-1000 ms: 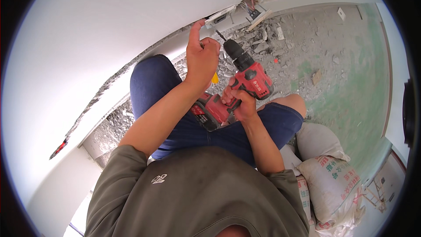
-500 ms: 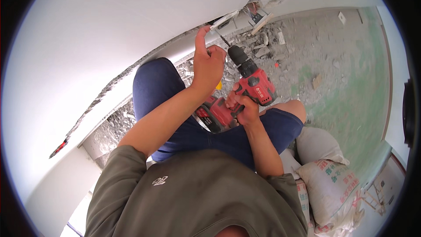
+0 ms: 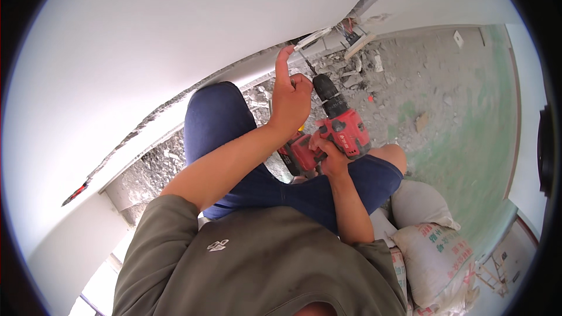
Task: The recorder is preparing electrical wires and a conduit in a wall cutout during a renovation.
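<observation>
My right hand (image 3: 332, 158) is wrapped round the grip of a red and black cordless drill (image 3: 346, 133). Its long thin bit (image 3: 307, 62) points away from me, the tip at the end of a white socket plate (image 3: 314, 37) low on the wall. My left hand (image 3: 293, 96) is beside the drill's chuck. Its index finger reaches out to the same end of the plate, while the other fingers are curled in; whether they hold something is hidden. A second pale plate (image 3: 359, 45) stands off the wall further right, with wires (image 3: 349, 26) and a dark socket part behind it.
Rubble (image 3: 351, 73) lies along the wall's foot. A rough-edged slot (image 3: 140, 126) runs along the white wall (image 3: 146, 35), with a red thing (image 3: 75, 194) at its left end. Filled white sacks (image 3: 433, 251) are close on my right, on the dusty greenish floor (image 3: 462, 140).
The view has shifted, so the plates and both hands appear slightly lower and further right. The drill is a little more upright in the picture; its bit remains at the plate's end.
</observation>
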`<state>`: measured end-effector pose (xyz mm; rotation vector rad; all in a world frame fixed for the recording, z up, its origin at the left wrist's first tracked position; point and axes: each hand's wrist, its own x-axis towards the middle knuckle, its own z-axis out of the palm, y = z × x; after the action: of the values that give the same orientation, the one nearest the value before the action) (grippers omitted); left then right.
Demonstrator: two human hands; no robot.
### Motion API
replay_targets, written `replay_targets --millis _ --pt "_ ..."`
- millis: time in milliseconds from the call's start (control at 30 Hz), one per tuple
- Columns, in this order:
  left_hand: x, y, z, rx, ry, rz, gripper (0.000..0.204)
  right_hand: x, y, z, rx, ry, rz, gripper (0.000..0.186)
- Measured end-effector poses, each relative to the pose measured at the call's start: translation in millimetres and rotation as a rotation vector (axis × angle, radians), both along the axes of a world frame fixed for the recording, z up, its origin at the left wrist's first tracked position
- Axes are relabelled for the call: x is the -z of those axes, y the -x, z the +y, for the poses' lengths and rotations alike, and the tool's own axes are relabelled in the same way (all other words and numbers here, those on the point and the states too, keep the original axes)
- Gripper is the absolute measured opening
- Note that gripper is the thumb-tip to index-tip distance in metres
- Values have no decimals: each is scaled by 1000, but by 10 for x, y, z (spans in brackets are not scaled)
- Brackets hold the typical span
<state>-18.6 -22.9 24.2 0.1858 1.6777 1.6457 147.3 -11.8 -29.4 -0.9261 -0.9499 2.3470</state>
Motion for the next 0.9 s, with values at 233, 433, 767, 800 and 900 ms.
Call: replay_targets --millis 233,433,767,800,900 --pt "80 34 16 -1 -50 81 66 59 -48 82 -62 -11 96 37" --pt "-22 23 30 -3 -21 49 61 286 -140 18 -82 -305 -138 40" --pt "23 59 62 -44 -21 43 52 280 -38 19 31 -470 -302 19" --pt "21 62 63 -42 -20 43 52 318 -37 13 25 -462 -306 16" --pt "15 54 90 -39 -16 54 53 400 -47 23 13 -481 -270 13"
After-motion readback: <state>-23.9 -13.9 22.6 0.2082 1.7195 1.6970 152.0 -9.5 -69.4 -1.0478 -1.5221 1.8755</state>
